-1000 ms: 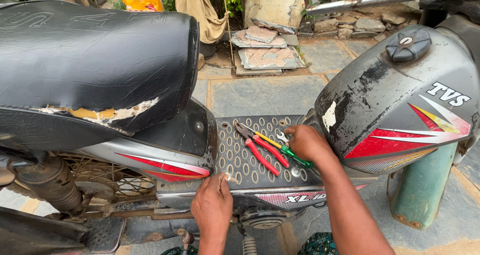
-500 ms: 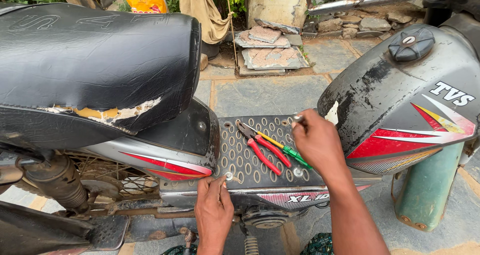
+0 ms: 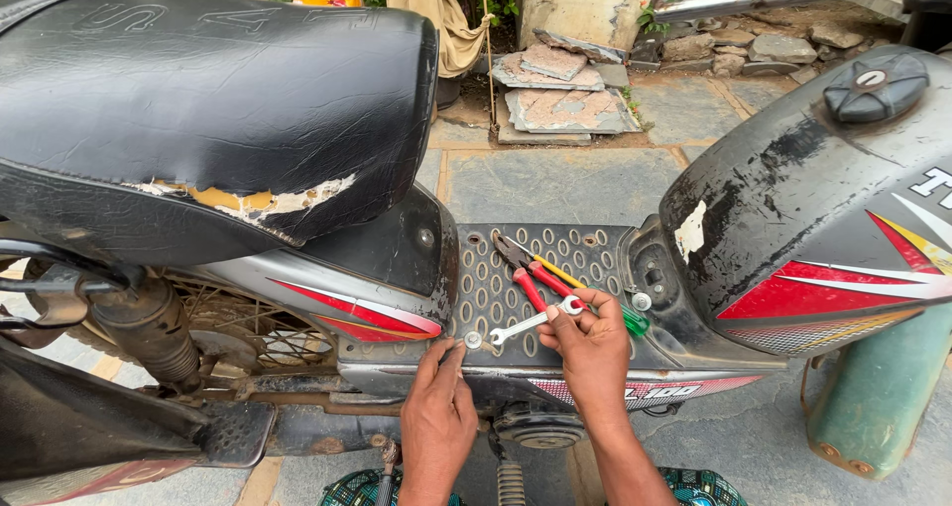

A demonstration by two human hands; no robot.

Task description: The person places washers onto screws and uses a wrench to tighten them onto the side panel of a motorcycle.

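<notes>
My right hand (image 3: 593, 352) grips a small silver spanner (image 3: 531, 322) by its ring end, with the open end pointing left toward a washer and bolt (image 3: 473, 339) on the moped's footboard (image 3: 496, 268). My left hand (image 3: 437, 417) rests at the footboard's front edge, its fingertips touching just beside that bolt. Red-handled pliers (image 3: 526, 273) and a yellow and green screwdriver (image 3: 585, 288) lie on the perforated footboard behind my right hand.
A black torn seat (image 3: 208, 110) fills the left. The black fuel tank (image 3: 823, 219) with a cap (image 3: 878, 87) rises on the right. Broken stone slabs (image 3: 560, 85) lie on the paving beyond. A green cylinder (image 3: 878, 397) stands at the lower right.
My right hand lifted off the tools by the tank, picked up the spanner and brought it down and left toward the bolt. My left hand stayed at the footboard's edge.
</notes>
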